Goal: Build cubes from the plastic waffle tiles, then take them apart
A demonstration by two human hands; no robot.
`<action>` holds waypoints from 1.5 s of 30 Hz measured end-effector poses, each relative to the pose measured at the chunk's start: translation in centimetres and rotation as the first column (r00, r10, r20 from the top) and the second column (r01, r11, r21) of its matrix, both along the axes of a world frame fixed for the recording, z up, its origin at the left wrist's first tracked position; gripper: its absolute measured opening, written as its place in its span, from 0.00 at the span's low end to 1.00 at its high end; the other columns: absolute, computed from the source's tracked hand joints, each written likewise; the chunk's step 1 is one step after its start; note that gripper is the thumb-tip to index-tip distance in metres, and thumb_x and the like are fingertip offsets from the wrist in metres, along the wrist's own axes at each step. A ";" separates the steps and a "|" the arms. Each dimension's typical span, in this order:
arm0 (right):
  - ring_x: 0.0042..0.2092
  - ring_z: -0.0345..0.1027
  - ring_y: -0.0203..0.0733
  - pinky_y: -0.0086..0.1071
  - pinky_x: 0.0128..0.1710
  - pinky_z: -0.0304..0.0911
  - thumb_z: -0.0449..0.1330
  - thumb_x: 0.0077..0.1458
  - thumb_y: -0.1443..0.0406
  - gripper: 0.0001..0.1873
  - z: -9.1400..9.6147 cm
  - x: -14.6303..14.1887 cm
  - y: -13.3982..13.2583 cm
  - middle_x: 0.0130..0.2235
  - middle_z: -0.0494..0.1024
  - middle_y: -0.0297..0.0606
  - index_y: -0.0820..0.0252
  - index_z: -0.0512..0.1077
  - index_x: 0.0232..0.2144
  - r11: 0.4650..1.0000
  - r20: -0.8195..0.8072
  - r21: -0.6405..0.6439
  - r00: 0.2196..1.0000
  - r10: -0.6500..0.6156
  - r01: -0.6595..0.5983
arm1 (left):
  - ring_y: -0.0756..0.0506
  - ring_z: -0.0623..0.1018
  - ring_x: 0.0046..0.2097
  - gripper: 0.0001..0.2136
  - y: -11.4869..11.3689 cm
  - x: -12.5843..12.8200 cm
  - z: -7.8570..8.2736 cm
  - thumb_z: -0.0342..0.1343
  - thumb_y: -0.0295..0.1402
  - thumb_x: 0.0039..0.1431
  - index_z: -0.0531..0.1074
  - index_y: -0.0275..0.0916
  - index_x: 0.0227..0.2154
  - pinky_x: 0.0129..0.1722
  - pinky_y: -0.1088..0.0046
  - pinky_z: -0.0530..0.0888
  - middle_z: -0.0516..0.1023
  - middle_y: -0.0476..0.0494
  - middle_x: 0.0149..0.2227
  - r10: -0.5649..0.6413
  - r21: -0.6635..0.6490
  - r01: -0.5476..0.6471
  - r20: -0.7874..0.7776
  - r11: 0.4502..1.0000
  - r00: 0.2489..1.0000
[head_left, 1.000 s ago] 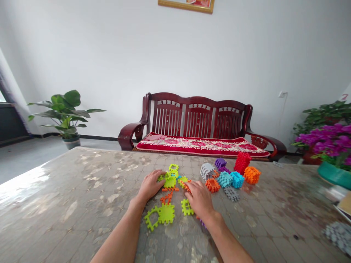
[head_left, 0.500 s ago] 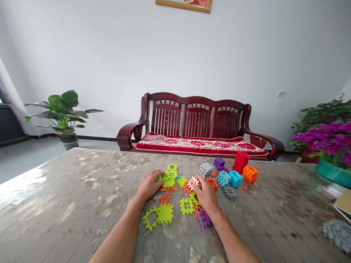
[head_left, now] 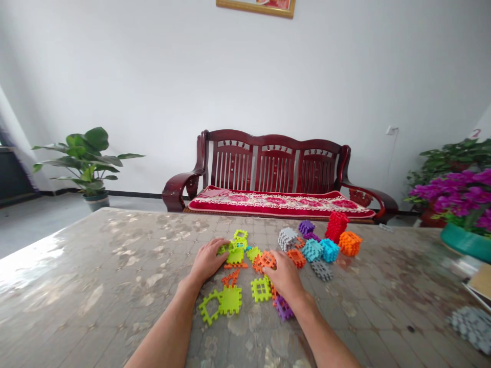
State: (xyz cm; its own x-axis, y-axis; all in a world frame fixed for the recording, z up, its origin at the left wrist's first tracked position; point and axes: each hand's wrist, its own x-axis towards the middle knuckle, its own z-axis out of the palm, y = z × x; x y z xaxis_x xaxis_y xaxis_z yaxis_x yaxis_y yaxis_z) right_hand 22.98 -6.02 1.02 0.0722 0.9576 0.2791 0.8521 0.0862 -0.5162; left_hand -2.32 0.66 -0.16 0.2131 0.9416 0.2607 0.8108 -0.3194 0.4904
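Orange and pierced with openings, a window tile [head_left: 268,259] is pinched between the thumb and fingers of the right hand [head_left: 286,273] in the head view, beside a second orange tile [head_left: 257,264] on the table [head_left: 126,286]. To the left, the left hand [head_left: 210,260] rests with bent fingers against a cluster of lime pieces [head_left: 235,255]; whether it grips any, I cannot tell. Nearer lie a lime window tile [head_left: 261,289] and, farther left, a solid lime tile [head_left: 230,300] touching an open-centred one [head_left: 210,307]. A purple tile [head_left: 284,308] lies near the right wrist. Farther right stand a grey stack [head_left: 287,238], a red stack [head_left: 337,226] and an orange stack [head_left: 350,243].
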 end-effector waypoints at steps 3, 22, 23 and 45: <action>0.53 0.69 0.46 0.32 0.54 0.60 0.59 0.48 0.68 0.22 0.3 -0.1 -0.2 0.50 0.76 0.46 0.61 0.74 0.48 1.000 0.016 0.013 1.000 0.013 -0.013 | 0.43 0.72 0.58 0.17 -0.2 0.1 0.3 0.53 0.36 0.56 0.74 0.46 0.49 0.60 0.67 0.63 0.73 0.45 0.57 -0.006 0.006 0.006 -0.001 1.000 1.000; 0.48 0.67 0.53 0.39 0.48 0.59 0.62 0.48 0.59 0.27 2.3 3.6 -1.3 0.48 0.77 0.41 0.57 0.71 0.53 0.926 0.069 0.185 0.935 -0.347 0.330 | 0.42 0.73 0.56 0.17 -0.4 0.1 0.6 0.52 0.36 0.56 0.74 0.45 0.49 0.58 0.66 0.65 0.74 0.44 0.56 -0.014 0.003 0.014 -0.008 1.000 1.000; 0.48 0.67 0.53 0.39 0.47 0.58 0.63 0.48 0.59 0.29 2.3 4.0 -1.4 0.48 0.77 0.41 0.57 0.70 0.54 0.919 0.076 0.184 0.927 -0.368 0.350 | 0.42 0.73 0.57 0.18 -0.4 0.1 0.6 0.52 0.37 0.56 0.74 0.45 0.49 0.58 0.66 0.65 0.74 0.44 0.56 -0.014 0.003 0.014 -0.008 1.000 1.000; 0.45 0.70 0.52 0.37 0.42 0.60 0.60 0.50 0.56 0.34 1.4 5.5 -1.6 0.46 0.78 0.42 0.56 0.63 0.59 0.895 0.200 0.040 0.874 -0.442 0.443 | 0.42 0.73 0.57 0.18 0.0 -0.1 0.0 0.52 0.37 0.56 0.74 0.45 0.49 0.59 0.66 0.65 0.74 0.44 0.56 -0.011 0.024 0.011 0.000 1.000 1.000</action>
State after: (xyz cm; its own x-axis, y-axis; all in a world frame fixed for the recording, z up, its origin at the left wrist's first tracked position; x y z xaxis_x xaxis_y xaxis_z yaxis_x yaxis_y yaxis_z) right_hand 28.44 -7.66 2.41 0.4329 0.8406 0.3255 0.8849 -0.3273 -0.3314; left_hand -2.43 0.67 -0.20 0.2237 0.9327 0.2830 0.8070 -0.3401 0.4828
